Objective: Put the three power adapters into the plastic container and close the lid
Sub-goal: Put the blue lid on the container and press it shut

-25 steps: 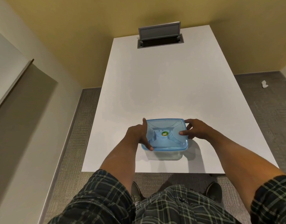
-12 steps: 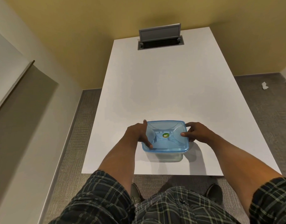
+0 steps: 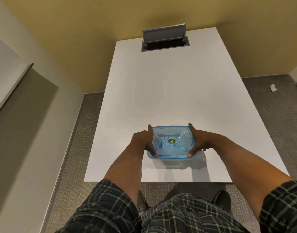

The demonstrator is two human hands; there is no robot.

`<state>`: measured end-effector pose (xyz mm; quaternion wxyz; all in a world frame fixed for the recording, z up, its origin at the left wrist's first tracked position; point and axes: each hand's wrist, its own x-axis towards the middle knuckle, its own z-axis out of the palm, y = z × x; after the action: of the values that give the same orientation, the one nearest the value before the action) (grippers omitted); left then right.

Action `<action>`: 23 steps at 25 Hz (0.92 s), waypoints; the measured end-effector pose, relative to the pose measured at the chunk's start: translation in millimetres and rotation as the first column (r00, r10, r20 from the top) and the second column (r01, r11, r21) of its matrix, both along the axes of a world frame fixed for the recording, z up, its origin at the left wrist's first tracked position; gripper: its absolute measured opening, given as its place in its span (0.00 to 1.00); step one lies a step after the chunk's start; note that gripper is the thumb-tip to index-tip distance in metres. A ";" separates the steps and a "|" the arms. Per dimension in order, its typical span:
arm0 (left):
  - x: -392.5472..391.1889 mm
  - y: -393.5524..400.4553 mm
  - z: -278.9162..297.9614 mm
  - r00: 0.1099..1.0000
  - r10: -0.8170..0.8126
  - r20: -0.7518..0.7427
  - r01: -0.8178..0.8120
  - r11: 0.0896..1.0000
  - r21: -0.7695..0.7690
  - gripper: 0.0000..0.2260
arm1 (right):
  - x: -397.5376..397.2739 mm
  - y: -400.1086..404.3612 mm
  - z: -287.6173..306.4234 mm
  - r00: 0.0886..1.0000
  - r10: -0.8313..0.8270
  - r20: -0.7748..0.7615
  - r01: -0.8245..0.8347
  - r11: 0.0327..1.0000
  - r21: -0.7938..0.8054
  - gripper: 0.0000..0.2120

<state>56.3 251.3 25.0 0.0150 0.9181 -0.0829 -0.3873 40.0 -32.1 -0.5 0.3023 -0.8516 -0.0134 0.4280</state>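
Note:
A clear plastic container (image 3: 173,163) with a translucent blue lid (image 3: 176,137) sits near the front edge of the white table (image 3: 161,91). The lid lies flat on top and carries a small green sticker (image 3: 171,141) at its middle. My left hand (image 3: 143,141) clasps the lid's left edge, thumb on the near left corner and forefinger along the far left. My right hand (image 3: 199,140) clasps the right edge the same way, thumb on the near right corner. No power adapter shows; the blue lid blurs whatever lies inside.
A grey cable hatch (image 3: 164,40) stands open at the table's far end against the yellow wall. Grey carpet runs along both sides, with a crumpled white scrap (image 3: 273,87) on the floor at the right. My shoes (image 3: 222,199) stand under the table's near edge.
My right hand moved from resting on the lid's right part to gripping its right edge, thumb at the near corner. My left hand stayed on the left edge. The container stayed put.

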 end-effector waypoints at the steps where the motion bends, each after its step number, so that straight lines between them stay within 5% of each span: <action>1: 0.2 -0.7 0.6 1.000 -0.003 0.002 0.003 1.000 0.001 0.70 | 0.7 1.2 0.3 1.000 0.017 -0.008 -0.017 1.000 -0.024 0.79; 17: 6.1 -8.1 2.4 0.994 -0.053 0.092 0.045 0.995 0.091 0.73 | 10.7 7.4 -0.6 0.946 0.295 0.133 -0.237 0.911 -0.336 0.82; 23: 6.3 -1.0 -3.3 0.990 -0.094 0.102 0.084 0.992 0.093 0.73 | 11.1 4.8 0.6 0.944 0.303 0.131 -0.256 0.923 -0.287 0.77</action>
<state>62.6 250.2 21.7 -0.0471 0.9324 -0.1073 -0.3418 51.2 -27.3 0.1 0.1184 -0.9076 -0.1036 0.3893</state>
